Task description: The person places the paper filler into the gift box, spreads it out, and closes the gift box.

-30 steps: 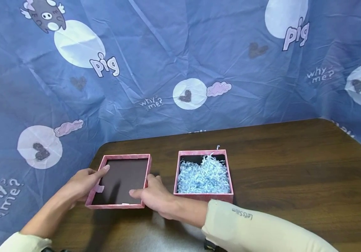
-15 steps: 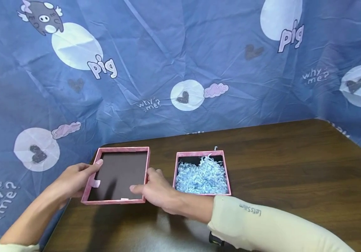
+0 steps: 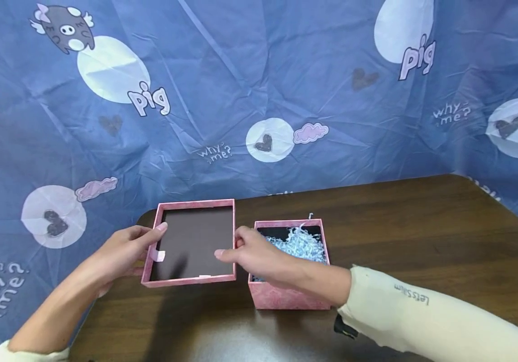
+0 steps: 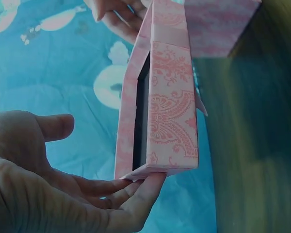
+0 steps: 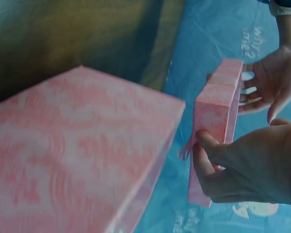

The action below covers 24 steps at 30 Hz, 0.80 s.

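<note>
Both hands hold a pink patterned box lid [image 3: 200, 241] above the table, its dark inside facing up and toward me. My left hand [image 3: 125, 251] supports its left side, fingers against the outer edge; in the left wrist view the thumb stands away from the lid wall. At the lid's right side my right hand [image 3: 259, 254] grips the wall, thumb over the inside and fingers curled round the outside. A pale ribbon tab [image 3: 158, 256] sticks out at the lid's left wall. Right beside it stands the matching pink box [image 3: 281, 296], partly behind my right forearm, with blue shredded paper [image 3: 301, 245] inside.
The brown wooden table [image 3: 399, 226] extends to the right of the box. A blue printed cloth [image 3: 218, 100] hangs behind the table and along its left side. One stray paper shred [image 3: 310, 215] pokes up at the box's back rim.
Both hands have raised the lid from lower left and carried it rightward, closer to the box. My right forearm has shifted right and now covers part of the shredded paper.
</note>
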Motion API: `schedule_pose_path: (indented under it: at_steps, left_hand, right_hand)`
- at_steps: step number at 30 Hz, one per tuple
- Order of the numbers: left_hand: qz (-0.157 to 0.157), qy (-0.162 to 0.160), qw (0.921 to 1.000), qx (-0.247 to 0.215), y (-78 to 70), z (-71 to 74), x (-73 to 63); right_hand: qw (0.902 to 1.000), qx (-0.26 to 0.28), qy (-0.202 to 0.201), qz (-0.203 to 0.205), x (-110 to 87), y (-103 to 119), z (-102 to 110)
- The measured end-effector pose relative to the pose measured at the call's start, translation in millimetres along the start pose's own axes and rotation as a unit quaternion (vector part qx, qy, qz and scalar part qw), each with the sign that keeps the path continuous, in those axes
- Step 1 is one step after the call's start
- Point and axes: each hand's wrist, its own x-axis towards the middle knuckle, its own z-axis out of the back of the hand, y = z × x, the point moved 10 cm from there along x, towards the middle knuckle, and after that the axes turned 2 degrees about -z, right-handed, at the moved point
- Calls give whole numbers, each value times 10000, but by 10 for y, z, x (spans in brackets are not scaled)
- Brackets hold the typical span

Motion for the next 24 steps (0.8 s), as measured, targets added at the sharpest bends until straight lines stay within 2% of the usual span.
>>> schedule_pose_path:
  at_steps: [7, 10, 16, 21, 24]
  left_hand:
    - [-276, 173, 9992, -232, -270, -240, 49]
    - [-418, 317, 9975, -477, -391, -396, 73]
    - [-638, 579, 9932, -785, -662, -720, 111]
    - [-780, 766, 9896, -938, -846, -961, 170]
    - [-832, 815, 9878, -1030, -907, -1057, 196]
  right_hand:
    - [9999, -152, 59, -52, -138, -57, 377]
    - [9997, -122, 192, -76, -242, -80, 561]
    - [9990, -418, 173, 34, -461, -90, 954]
    - [9999, -134, 84, 30, -629, -187, 1219]
    - [10000, -16, 24, 12, -690, -239, 1317]
